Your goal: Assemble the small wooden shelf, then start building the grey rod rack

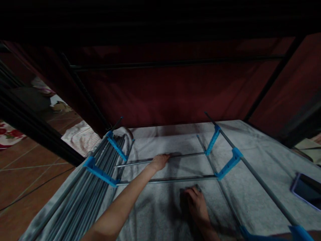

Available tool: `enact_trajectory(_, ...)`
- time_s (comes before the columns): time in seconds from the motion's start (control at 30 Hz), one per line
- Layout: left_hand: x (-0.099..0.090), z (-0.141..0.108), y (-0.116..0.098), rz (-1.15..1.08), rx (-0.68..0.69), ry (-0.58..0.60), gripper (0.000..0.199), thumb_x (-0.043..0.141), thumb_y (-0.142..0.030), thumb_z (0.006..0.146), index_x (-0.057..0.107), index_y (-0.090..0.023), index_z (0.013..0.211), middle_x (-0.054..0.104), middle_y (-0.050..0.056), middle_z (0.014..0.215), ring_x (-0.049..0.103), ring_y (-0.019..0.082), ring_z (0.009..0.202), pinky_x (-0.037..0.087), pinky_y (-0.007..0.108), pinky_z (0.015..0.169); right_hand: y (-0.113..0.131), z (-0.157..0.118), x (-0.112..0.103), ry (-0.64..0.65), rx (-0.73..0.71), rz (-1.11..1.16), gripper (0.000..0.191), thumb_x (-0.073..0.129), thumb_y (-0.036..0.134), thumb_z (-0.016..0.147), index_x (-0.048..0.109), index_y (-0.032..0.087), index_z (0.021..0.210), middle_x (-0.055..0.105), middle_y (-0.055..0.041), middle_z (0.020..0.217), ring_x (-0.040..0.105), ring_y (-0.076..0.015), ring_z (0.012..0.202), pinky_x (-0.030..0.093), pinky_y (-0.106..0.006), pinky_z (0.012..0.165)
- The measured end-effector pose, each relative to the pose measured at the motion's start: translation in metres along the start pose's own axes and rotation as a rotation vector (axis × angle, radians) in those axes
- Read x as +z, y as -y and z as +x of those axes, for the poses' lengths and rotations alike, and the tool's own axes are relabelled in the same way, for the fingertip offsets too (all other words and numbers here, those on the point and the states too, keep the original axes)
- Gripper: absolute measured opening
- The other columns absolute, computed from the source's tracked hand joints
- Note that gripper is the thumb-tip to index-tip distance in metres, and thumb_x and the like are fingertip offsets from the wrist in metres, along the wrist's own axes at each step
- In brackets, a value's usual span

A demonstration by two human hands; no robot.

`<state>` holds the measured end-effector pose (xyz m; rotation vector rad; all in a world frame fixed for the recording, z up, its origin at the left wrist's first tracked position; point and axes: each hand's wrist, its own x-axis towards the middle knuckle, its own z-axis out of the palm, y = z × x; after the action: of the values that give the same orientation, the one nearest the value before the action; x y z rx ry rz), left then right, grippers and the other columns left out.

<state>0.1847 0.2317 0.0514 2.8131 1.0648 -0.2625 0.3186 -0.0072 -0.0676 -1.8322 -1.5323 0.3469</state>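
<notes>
My left hand (160,162) is closed around a thin grey metal tube (187,155). That tube's right end meets a blue plastic bracket (213,140); its left end lies loose beside the blue bracket on the left (117,146). A second crossbar (175,180) runs nearer to me, between the front left bracket (101,172) and the front right bracket (228,164). My right hand (197,202) is just below this crossbar, over the cloth, with its fingers curled. A small dark thing shows at its fingertips, too unclear to name.
Several loose grey tubes (92,190) lie bundled at the left on a grey blanket (258,157). A phone (307,190) rests at the right. Dark red panels (170,90) stand behind. Tiled floor (30,167) and a striped cloth (81,139) are at the left.
</notes>
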Motion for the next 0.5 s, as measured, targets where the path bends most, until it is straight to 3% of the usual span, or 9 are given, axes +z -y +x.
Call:
enact_trajectory(0.2, 0.018, -0.025, -0.010, -0.001, 0.003, -0.062, 0.048, 0.039, -0.005, 0.086, 0.049, -0.021, 0.131, 0.065, 0.011, 0.115, 0.065, 0.022, 0.101, 0.049, 0.035, 0.089, -0.005, -0.001, 0.005, -0.180, -0.068, -0.064, 0.037, 0.035, 0.013, 0.087, 0.062, 0.023, 0.109, 0.063, -0.0065, 0.112, 0.057, -0.0212, 0.106, 0.046, -0.039, 0.093)
enact_trajectory(0.33, 0.021, -0.042, -0.020, -0.037, 0.031, -0.130, 0.048, 0.047, -0.003, 0.080, 0.052, -0.019, 0.125, 0.064, 0.011, 0.113, 0.063, 0.022, 0.102, 0.046, 0.035, 0.092, 0.001, 0.014, 0.011, -0.157, -0.190, -0.208, 0.037, 0.038, 0.017, 0.088, 0.059, 0.023, 0.118, 0.059, -0.0087, 0.125, 0.052, -0.0262, 0.116, 0.042, -0.047, 0.098)
enact_trajectory(0.5, 0.023, -0.054, -0.032, -0.067, -0.036, -0.175, 0.038, 0.042, -0.008, 0.085, 0.054, -0.017, 0.120, 0.065, 0.012, 0.105, 0.064, 0.023, 0.096, 0.048, 0.038, 0.087, 0.017, 0.038, 0.016, -0.097, -0.302, -0.304, 0.037, 0.036, 0.021, 0.093, 0.054, 0.024, 0.125, 0.063, -0.0096, 0.120, 0.055, -0.0269, 0.113, 0.026, -0.060, 0.106)
